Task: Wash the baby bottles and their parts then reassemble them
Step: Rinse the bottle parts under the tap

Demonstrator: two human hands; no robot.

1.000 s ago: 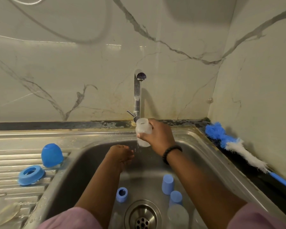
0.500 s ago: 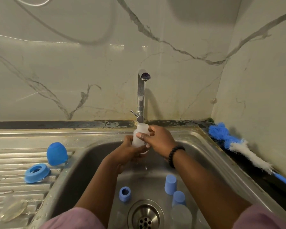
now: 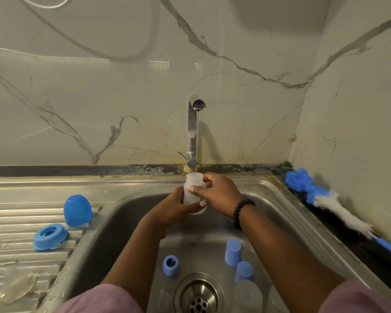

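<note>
Both hands gripping one small white bottle under the tap, mouth up to catch the thin stream: left hand wrapped low, right hand pinching near the neck. Held over the sink, apparently for rinsing.

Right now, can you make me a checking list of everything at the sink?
Surface: steel sink, wet draining board on the left.
Job's things: clear bottle held under the tap; blue dome cap and blue ring on the board; three small blue caps in the basin.
Clutter: bottle brush on the right ledge.
Hands: left hand and right hand both grip the bottle.
Cables: nothing seen.
Surroundings: marble-look wall.
</note>
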